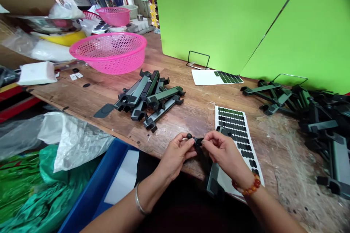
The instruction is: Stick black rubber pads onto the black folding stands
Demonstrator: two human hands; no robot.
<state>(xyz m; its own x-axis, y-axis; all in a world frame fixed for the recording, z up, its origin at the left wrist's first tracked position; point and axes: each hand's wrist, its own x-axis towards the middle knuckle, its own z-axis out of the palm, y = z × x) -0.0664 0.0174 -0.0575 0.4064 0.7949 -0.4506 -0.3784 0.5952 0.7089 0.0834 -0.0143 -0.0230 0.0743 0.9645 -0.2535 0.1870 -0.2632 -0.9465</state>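
The left hand (pixel 176 154) has thumb and forefinger pinched on the head of a dark bracket (pixel 201 156), which sits right at those fingertips, its arm running down toward the body through the gap between both hands. A round black knob (pixel 189 136) pokes out just beyond the left forefinger and thumb. The right hand (pixel 222 151) is narrowed too, thumb and forefinger together on a small black piece (pixel 201 141) at the bracket's head, just to the right of the left fingertips; I cannot tell whether that piece is loose or part of the bracket. A grey-green bar (pixel 213 180) shows below the right palm, and whether it joins the bracket is hidden. Under the right hand and reaching past it lies a white sheet of black pads (pixel 237 131). Beyond the left hand and to its left is a pile of brackets (pixel 149 96), with a pink basket (pixel 109 52) farther off behind it. A second sheet (pixel 205 77) lies well beyond both hands, a larger heap of brackets (pixel 319 127) well to the right of the right hand, and a blue bin (pixel 95 189) left of the left forearm.
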